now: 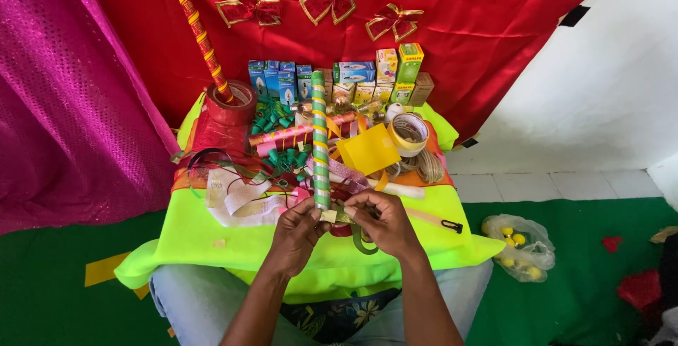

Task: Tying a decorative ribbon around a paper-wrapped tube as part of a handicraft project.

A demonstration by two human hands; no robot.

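Observation:
A long green stick [320,141] wound with silver and gold ribbon points away from me over a low table covered in neon yellow-green cloth [212,240]. My left hand [296,231] grips its near end. My right hand [381,220] pinches a loose green ribbon end [363,241] at the same spot, touching the stick's base. Both hands meet just above the table's front edge.
Craft items crowd the table: a red tape roll [229,104], a yellow tape roll [409,133], a yellow card [367,151], small bulb boxes [353,78], lace and twine. A red wrapped stick [198,28] leans on red cloth with bows. A plastic bag of yellow balls [521,246] lies on the floor at right.

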